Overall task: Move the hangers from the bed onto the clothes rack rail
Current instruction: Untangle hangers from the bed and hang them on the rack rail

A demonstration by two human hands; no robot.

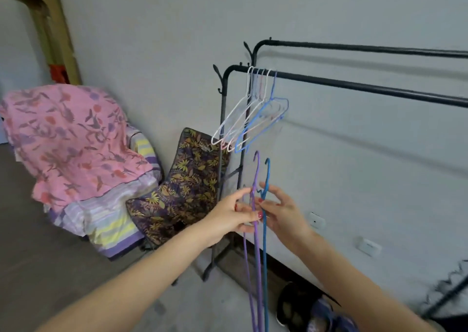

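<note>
A thin purple plastic hanger (256, 220) hangs pinched in the left hand (235, 215), fingers clamped on its neck; a thin blue plastic hanger (265, 230) just beside it is pinched by the right hand (281, 211). Both sit below the black metal rack rail (354, 84), where white, pink and blue hangers (253, 119) hang

Both forearms are showing bare, with no sleeves reaching into view. The left hand (231, 215) and right hand (283, 211) are wearing red polish on the fingernails.
</note>
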